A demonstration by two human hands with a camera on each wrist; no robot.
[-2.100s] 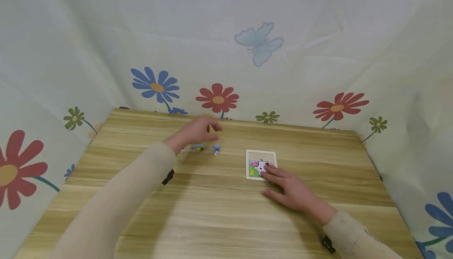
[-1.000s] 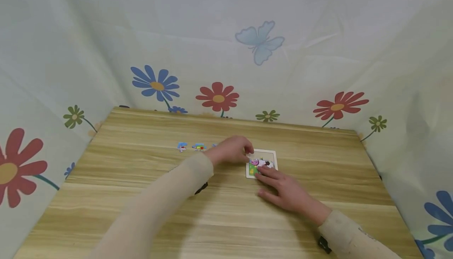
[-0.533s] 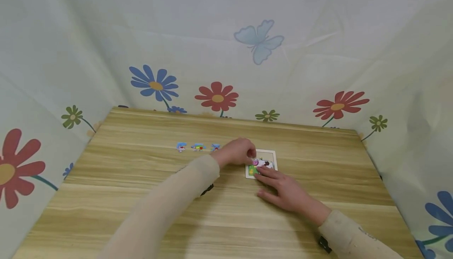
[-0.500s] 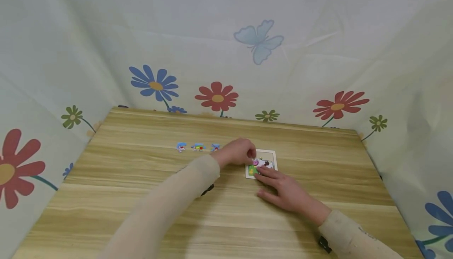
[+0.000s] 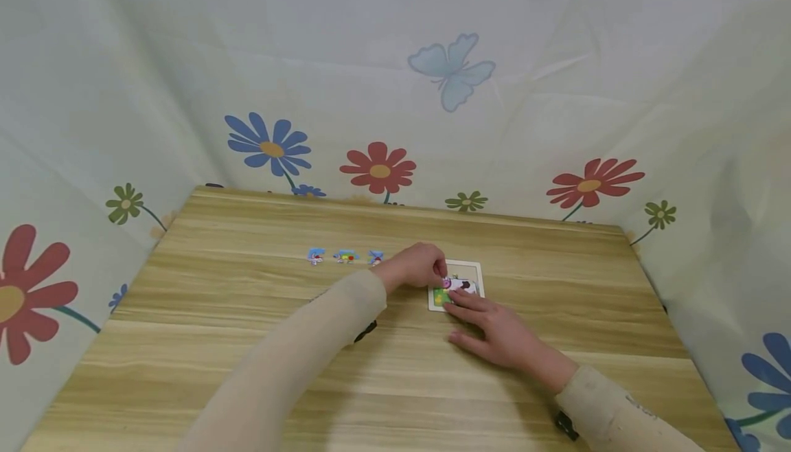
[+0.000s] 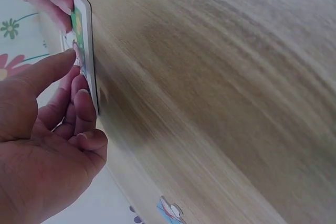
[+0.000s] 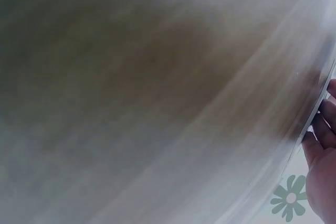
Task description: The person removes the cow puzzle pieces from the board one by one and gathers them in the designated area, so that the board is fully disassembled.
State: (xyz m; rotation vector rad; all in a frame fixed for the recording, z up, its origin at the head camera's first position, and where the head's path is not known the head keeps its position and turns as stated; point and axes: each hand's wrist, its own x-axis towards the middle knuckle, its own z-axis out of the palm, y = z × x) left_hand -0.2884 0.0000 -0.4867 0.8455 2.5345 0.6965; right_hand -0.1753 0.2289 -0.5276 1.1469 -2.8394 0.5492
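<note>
A small puzzle tray [image 5: 480, 275] with a pale rim lies right of the table's middle, its lower part filled with a pig, cow and green picture. My left hand [image 5: 420, 264] is at its left side, thumb and index finger pinching a pink pig puzzle piece [image 5: 446, 283] at the tray. In the left wrist view the fingertips meet close to the tray's surface [image 6: 79, 22], and the other fingers of the left hand [image 6: 47, 129] are curled. My right hand [image 5: 503, 332] rests with straight fingers on the cow part. These fingers partly cover the picture.
Three loose puzzle pieces, one left [image 5: 316, 256], one middle [image 5: 346, 257] and one right [image 5: 375, 257], lie in a row left of the tray. The wood-grain table [image 5: 395, 383] ends at the back against a flower-printed curtain [image 5: 525, 95].
My left hand has come from above the loose pieces rightwards to the tray and pinches the pig piece, shifting slightly right. The right hand has slid a little left, staying on the picture.
</note>
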